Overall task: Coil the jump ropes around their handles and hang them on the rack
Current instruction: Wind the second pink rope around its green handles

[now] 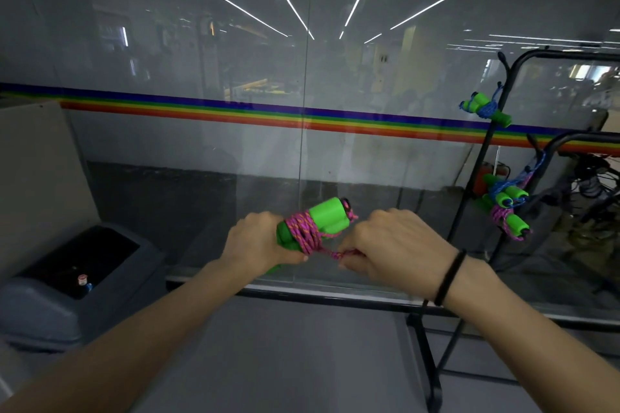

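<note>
My left hand [260, 240] grips the two green handles [327, 218] of a jump rope, held side by side at chest height. Pink rope [303, 230] is coiled round their middle. My right hand [392, 245] pinches the free end of that pink rope just right of the coil. To the right stands a black rack [489, 144]. A coiled blue jump rope with green handles [486, 108] hangs high on it. Lower down hang a blue bundle [503, 193] and a pink bundle [510, 221], close together.
A glass wall with a rainbow stripe [235, 112] stands straight ahead, its black bottom frame [318, 298] at floor level. A grey bin with a black lid opening [77, 265] sits at the lower left. The rack's black legs [432, 379] reach onto the grey floor at the right.
</note>
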Demonstrator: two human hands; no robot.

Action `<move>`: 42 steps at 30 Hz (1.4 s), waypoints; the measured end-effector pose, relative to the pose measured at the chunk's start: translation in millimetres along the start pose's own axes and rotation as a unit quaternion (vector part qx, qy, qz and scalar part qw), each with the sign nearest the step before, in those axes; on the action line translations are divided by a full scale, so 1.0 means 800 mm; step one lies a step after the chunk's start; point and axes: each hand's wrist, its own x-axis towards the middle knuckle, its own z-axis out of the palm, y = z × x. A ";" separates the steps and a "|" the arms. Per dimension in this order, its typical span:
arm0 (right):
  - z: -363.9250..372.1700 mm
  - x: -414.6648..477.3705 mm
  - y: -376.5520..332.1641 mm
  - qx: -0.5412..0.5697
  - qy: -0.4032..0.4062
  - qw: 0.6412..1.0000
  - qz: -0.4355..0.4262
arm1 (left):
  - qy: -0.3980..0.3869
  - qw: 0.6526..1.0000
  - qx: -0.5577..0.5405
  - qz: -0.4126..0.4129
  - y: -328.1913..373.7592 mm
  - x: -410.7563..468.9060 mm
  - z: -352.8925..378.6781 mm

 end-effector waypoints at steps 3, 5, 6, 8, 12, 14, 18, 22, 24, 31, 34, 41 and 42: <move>-0.018 0.009 0.007 -0.010 0.011 0.998 -0.064 | -0.072 0.993 0.073 0.051 0.014 -0.005 0.000; -0.025 0.019 0.017 0.035 -0.004 0.995 -0.098 | -0.148 0.977 0.099 0.115 0.023 -0.011 -0.001; -0.026 0.026 0.023 0.075 -0.021 0.991 -0.111 | -0.194 0.965 0.094 0.147 0.027 -0.015 -0.003; -0.019 0.040 0.036 0.204 -0.064 0.969 -0.121 | -0.278 0.940 0.043 0.192 0.036 -0.024 -0.005; 0.020 0.057 0.062 0.413 -0.055 0.906 -0.071 | -0.345 0.916 -0.094 0.181 0.043 -0.036 -0.010; 0.042 0.059 0.070 0.475 -0.036 0.879 -0.031 | -0.355 0.899 -0.196 0.163 0.039 -0.040 -0.010; 0.081 0.055 0.074 0.598 0.015 0.800 0.050 | -0.326 0.886 -0.311 0.110 0.034 -0.047 -0.002; 0.100 0.041 0.065 0.618 0.015 0.779 0.104 | -0.276 0.879 -0.387 0.043 0.030 -0.046 0.005; 0.114 0.042 0.059 0.586 0.002 0.792 0.169 | -0.240 0.863 -0.444 -0.002 0.029 -0.043 0.008; 0.129 0.027 0.045 0.452 0.134 0.860 0.195 | -0.177 0.788 -0.580 -0.105 0.020 -0.026 0.009; 0.115 0.020 0.032 0.370 0.221 0.889 0.158 | -0.180 0.780 -0.585 -0.129 0.025 -0.027 0.007; 0.090 0.013 0.019 0.286 0.387 0.871 0.100 | -0.197 0.704 -0.661 -0.168 0.044 -0.023 -0.002; 0.088 0.013 0.018 0.271 0.405 0.867 0.102 | -0.200 0.697 -0.668 -0.167 0.046 -0.023 -0.002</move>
